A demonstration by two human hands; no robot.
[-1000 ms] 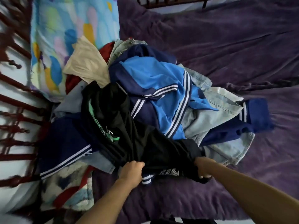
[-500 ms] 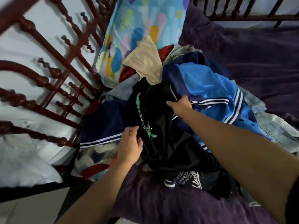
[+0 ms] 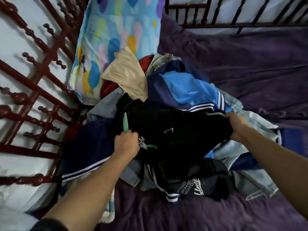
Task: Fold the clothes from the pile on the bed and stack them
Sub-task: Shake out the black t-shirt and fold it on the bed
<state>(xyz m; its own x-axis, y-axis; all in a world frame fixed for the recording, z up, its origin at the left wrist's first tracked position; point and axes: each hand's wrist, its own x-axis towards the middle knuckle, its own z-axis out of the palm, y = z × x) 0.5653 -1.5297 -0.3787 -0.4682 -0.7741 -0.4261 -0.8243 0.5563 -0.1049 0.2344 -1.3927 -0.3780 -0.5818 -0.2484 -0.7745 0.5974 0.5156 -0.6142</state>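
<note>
Since the last frame my right hand [image 3: 236,126] swung out to the far edge of the black shirt [image 3: 175,130]; left hand [image 3: 126,144] closed beside its green print [image 3: 125,121]. Both sets of fingers grasp the shirt, spread wide, probably to stretch it flat and lift it off the pile [image 3: 183,84] on the bed [image 3: 250,72].

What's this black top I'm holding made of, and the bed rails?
The black top: seemingly thin synthetic sports knit, drapes limply, printed green graphic; fibre uncertain. The bed rails: probably varnished wood, glossy dark red, with turned beads.
</note>
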